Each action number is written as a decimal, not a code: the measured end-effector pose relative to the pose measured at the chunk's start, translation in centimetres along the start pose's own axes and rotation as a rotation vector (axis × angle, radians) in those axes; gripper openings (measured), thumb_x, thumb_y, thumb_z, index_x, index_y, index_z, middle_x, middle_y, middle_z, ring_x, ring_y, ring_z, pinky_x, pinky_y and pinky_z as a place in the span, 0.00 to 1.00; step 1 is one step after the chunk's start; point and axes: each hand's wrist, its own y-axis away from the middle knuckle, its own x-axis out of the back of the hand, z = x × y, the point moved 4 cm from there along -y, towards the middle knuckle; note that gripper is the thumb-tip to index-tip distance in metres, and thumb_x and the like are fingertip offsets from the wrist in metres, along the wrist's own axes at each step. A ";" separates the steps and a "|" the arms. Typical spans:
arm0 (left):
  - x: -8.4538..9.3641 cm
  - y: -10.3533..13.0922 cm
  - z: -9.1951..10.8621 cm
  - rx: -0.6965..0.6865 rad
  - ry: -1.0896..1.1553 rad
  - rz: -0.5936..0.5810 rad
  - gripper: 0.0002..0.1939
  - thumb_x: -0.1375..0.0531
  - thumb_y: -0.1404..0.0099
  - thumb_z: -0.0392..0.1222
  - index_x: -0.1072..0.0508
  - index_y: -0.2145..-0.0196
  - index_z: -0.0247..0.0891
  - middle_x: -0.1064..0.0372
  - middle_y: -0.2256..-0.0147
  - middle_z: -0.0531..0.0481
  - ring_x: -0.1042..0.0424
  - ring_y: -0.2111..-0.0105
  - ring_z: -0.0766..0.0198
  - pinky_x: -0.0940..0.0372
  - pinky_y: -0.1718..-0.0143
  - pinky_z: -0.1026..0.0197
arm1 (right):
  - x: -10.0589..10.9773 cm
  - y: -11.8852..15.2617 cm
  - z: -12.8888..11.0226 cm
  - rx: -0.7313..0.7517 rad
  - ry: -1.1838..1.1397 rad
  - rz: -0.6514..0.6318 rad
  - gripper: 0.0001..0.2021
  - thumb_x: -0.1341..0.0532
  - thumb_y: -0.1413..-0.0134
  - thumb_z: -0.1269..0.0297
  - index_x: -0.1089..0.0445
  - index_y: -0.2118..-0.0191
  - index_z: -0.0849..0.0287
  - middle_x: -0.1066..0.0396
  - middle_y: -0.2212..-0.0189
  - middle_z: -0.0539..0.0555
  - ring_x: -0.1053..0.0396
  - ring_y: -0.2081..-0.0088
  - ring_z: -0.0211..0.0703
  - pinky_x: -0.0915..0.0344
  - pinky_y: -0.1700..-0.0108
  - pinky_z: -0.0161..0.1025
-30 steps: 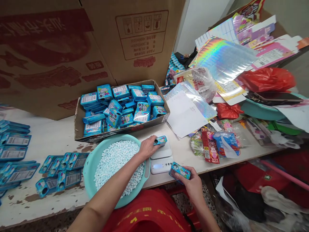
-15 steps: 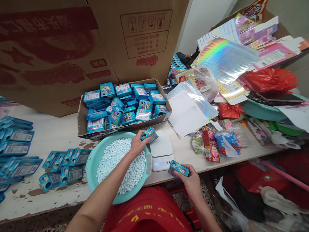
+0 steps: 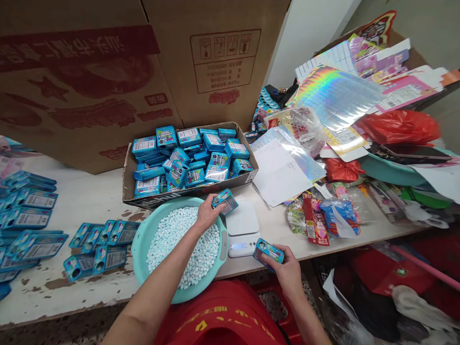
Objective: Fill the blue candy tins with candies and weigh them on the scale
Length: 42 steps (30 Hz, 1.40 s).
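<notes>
My left hand grips a small blue candy box above the far right rim of a turquoise basin. Pale round candies fill much of the basin, partly hidden under my left forearm. Just right of it lies a white digital scale, its pan bare and its display lit. My right hand is closed around another blue candy box, held near the table's front edge beside the scale. Behind the basin, an open cardboard tray is heaped with closed blue candy boxes.
Blue candy boxes with dark round openings stand on the left of the worn white table, with stacks farther left. A large carton rises behind. Papers, wrappers and red bags clutter the right.
The whole view has shifted slightly down and right as the camera moved. Both hands keep hold of their candy boxes in nearly the same places.
</notes>
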 end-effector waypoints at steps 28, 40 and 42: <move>-4.1 0.3 3.6 -0.315 -0.374 -0.396 0.29 0.40 0.42 0.49 0.40 0.43 0.45 0.32 0.50 0.43 0.34 0.49 0.49 0.43 0.51 0.53 | 0.2 -1.0 0.5 -0.047 -0.011 0.015 0.22 0.29 0.76 0.55 0.31 0.69 0.59 0.29 0.79 0.48 0.34 0.75 0.43 0.37 0.73 0.37; -3.7 -0.8 1.8 -0.083 -0.069 -0.106 0.18 0.56 0.32 0.49 0.31 0.54 0.46 0.26 0.62 0.54 0.28 0.62 0.62 0.39 0.62 0.63 | -0.7 -1.6 0.8 -0.061 0.029 -0.024 0.23 0.30 0.74 0.54 0.31 0.67 0.60 0.29 0.77 0.48 0.33 0.74 0.43 0.36 0.71 0.38; -3.8 -0.7 1.9 -0.091 -0.120 -0.118 0.18 0.56 0.32 0.50 0.31 0.54 0.47 0.26 0.61 0.54 0.29 0.61 0.62 0.40 0.61 0.63 | -0.7 -1.6 0.6 -0.057 0.025 -0.027 0.23 0.30 0.74 0.55 0.31 0.68 0.60 0.29 0.77 0.48 0.33 0.74 0.43 0.36 0.71 0.38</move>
